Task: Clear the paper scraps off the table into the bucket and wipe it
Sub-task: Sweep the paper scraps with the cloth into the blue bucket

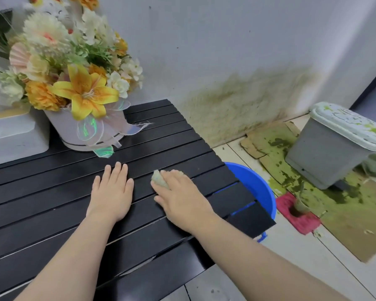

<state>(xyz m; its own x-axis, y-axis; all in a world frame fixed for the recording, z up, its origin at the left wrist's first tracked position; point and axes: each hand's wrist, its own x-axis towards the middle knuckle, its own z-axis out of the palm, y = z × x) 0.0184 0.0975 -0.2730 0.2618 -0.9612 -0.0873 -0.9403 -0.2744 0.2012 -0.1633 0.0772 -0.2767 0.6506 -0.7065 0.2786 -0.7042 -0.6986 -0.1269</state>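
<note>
- While the left hand lies flat on the bench, palm down and fingers spread a little, it holds nothing.
- The right hand presses down on a pale cloth; the fingers are curled over it, and only the cloth's left end shows past the fingertips.
- Both hands are near the middle of the bench, close to each other but not touching, and both forearms reach in from the lower edge of the view.
- The bench is black and made of long slats with thin gaps between them. The slats around the hands look bare; I see no paper scraps on them.
- A blue bucket stands on the floor just beside the right end of the bench, partly under its corner. I cannot tell what is inside it.
- At the far left of the bench stands a white pot with a large bunch of yellow, orange and cream flowers and a shiny ribbon.
- Left of the pot is a white box, touching or almost touching it.
- On the floor to the right, a grey bin with a pale lid stands on brown cardboard marked with green stains.
- A red rag lies near the bin, between the bucket and the cardboard.
- The wall behind has a wide yellow-green stain low down.
</note>
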